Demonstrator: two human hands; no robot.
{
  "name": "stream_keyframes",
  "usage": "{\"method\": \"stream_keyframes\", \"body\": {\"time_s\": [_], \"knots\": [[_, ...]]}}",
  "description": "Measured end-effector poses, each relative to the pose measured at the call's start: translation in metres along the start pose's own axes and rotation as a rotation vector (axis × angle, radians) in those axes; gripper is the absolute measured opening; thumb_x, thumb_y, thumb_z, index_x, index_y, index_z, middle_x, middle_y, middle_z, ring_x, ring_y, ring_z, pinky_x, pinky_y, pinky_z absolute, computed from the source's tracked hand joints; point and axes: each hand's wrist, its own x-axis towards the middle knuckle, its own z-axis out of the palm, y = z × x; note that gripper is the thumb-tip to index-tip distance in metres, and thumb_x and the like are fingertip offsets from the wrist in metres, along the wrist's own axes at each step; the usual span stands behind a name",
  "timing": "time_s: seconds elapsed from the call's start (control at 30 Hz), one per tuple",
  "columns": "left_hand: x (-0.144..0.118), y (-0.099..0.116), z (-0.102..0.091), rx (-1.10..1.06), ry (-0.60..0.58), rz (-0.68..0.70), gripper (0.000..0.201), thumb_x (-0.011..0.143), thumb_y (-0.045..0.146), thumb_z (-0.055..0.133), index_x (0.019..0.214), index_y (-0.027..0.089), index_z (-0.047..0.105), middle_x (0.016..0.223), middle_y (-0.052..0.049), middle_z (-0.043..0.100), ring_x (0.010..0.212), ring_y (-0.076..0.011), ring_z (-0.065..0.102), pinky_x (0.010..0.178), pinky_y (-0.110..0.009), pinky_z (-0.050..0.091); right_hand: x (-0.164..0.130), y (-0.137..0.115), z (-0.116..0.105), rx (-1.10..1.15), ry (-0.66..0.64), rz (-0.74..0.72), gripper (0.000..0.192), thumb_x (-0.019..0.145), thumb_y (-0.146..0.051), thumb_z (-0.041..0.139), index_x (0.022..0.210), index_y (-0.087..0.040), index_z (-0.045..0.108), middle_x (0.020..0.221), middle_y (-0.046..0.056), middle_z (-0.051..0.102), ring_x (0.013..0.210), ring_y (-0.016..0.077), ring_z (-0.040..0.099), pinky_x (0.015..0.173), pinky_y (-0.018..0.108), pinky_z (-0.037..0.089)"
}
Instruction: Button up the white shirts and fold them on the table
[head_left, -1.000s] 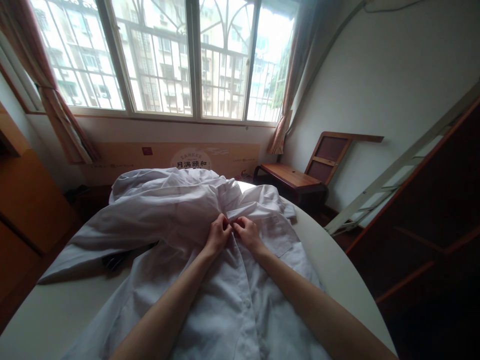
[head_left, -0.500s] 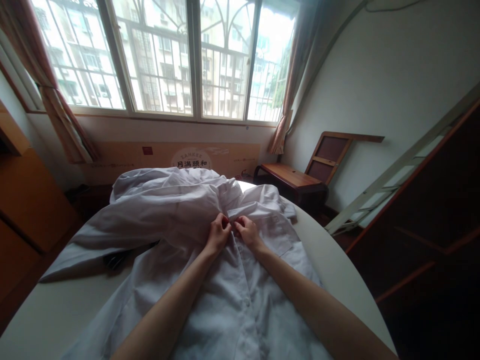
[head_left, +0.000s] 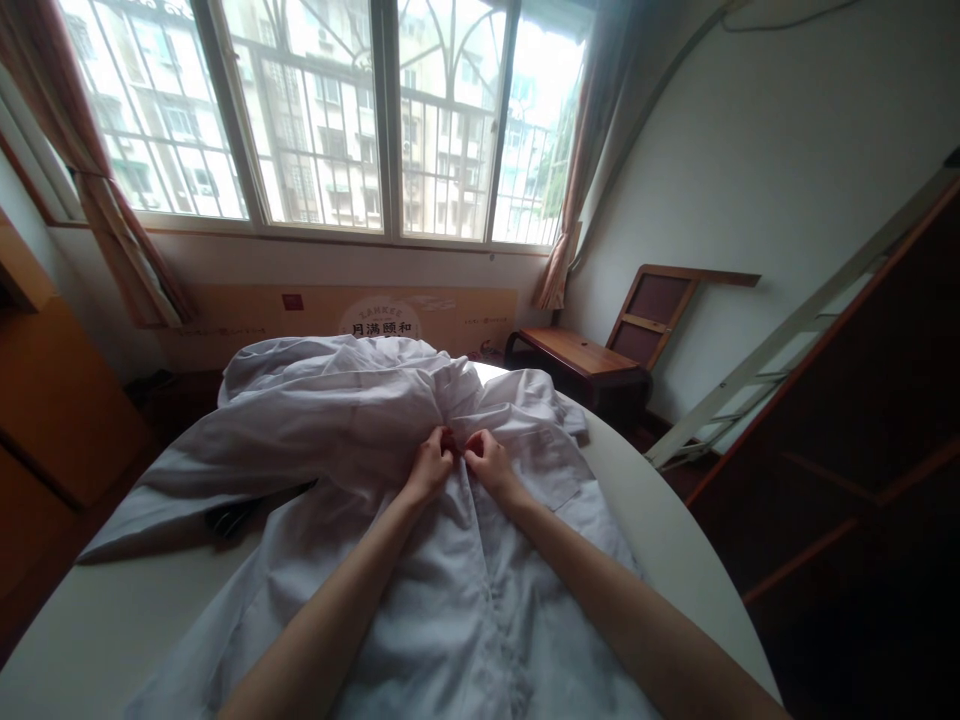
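The small gap between the left hand [head_left: 433,463] and the right hand [head_left: 487,463] is wider than 0.5 s ago, mostly because the left hand slides toward 9 o'clock. Each appears to pinch 1 edge of the shirt [head_left: 420,600] between thumb and fingers, though the fingers hide the cloth there. This suggests the 2 front edges are being parted. The shirt sprawls across the bench [head_left: 690,560], sleeve [head_left: 225,460] toward 10 o'clock.
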Motion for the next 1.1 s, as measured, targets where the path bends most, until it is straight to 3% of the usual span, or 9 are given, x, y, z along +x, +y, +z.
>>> {"method": "stream_keyframes", "body": {"time_s": [0.2, 0.33, 0.43, 0.57, 0.73, 0.97, 1.1], "knots": [[-0.007, 0.0, -0.008, 0.0, -0.126, 0.082, 0.042, 0.067, 0.001, 0.047, 0.105, 0.015, 0.058, 0.099, -0.009, 0.068, 0.092, -0.0197, 0.063, 0.088, -0.033, 0.046, -0.024, -0.013, -0.011, -0.12, -0.174, 0.0, 0.022, 0.058, -0.013, 0.058, 0.075, -0.019, 0.045, 0.069, -0.001, 0.056, 0.065, 0.0143, 0.054, 0.061, 0.025, 0.04], [-0.01, -0.003, -0.012, -0.035, -0.194, 0.121, 0.049, 0.068, 0.008, 0.054, 0.116, 0.014, 0.054, 0.11, -0.012, 0.065, 0.101, -0.0211, 0.06, 0.094, -0.036, 0.043, -0.052, -0.03, -0.026, -0.434, -0.26, -0.009, 0.03, 0.061, -0.032, 0.064, 0.082, -0.018, 0.049, 0.081, 0.006, 0.06, 0.073, 0.02, 0.056, 0.062, 0.028, 0.039], [-0.01, -0.006, -0.012, 0.006, -0.233, 0.124, 0.054, 0.068, 0.015, 0.057, 0.122, 0.012, 0.05, 0.118, -0.015, 0.06, 0.107, -0.0236, 0.057, 0.096, -0.038, 0.041, -0.063, -0.039, -0.031, -0.615, -0.294, -0.029, 0.032, 0.064, -0.032, 0.06, 0.09, -0.016, 0.052, 0.093, 0.012, 0.061, 0.087, 0.025, 0.057, 0.068, 0.03, 0.04], [-0.011, -0.005, -0.013, 0.12, -0.268, 0.142, 0.06, 0.068, 0.018, 0.057, 0.126, 0.009, 0.046, 0.129, -0.018, 0.05, 0.115, -0.0262, 0.051, 0.1, -0.038, 0.037, -0.061, -0.042, -0.029, -0.742, -0.282, -0.041, 0.033, 0.068, -0.025, 0.054, 0.098, -0.013, 0.052, 0.101, 0.015, 0.061, 0.091, 0.0269, 0.059, 0.07, 0.03, 0.042], [-0.017, 0.003, -0.017, 0.364, -0.325, 0.15, 0.066, 0.069, 0.019, 0.053, 0.132, 0.007, 0.038, 0.136, -0.017, 0.043, 0.123, -0.0264, 0.043, 0.106, -0.039, 0.03, -0.053, -0.041, -0.027, -0.846, -0.229, -0.038, 0.034, 0.07, -0.023, 0.051, 0.101, -0.01, 0.053, 0.095, 0.016, 0.064, 0.085, 0.0278, 0.063, 0.066, 0.032, 0.044], [-0.024, 0.011, -0.02, 0.53, -0.339, 0.201, 0.056, 0.079, 0.029, 0.045, 0.13, 0.008, 0.04, 0.132, -0.017, 0.047, 0.122, -0.0256, 0.043, 0.105, -0.037, 0.029, -0.034, -0.047, -0.031, -0.852, -0.311, -0.027, 0.026, 0.075, -0.023, 0.048, 0.093, -0.01, 0.063, 0.094, 0.018, 0.067, 0.091, 0.0287, 0.063, 0.068, 0.031, 0.044], [-0.028, 0.015, -0.021, 0.549, -0.338, 0.211, 0.057, 0.082, 0.041, 0.045, 0.129, 0.01, 0.042, 0.132, -0.016, 0.047, 0.124, -0.0265, 0.041, 0.103, -0.038, 0.03, -0.03, -0.044, -0.044, -0.784, -0.342, 0.034, 0.03, 0.072, -0.028, 0.053, 0.096, -0.012, 0.062, 0.094, 0.016, 0.067, 0.087, 0.0281, 0.063, 0.063, 0.029, 0.041]]}}
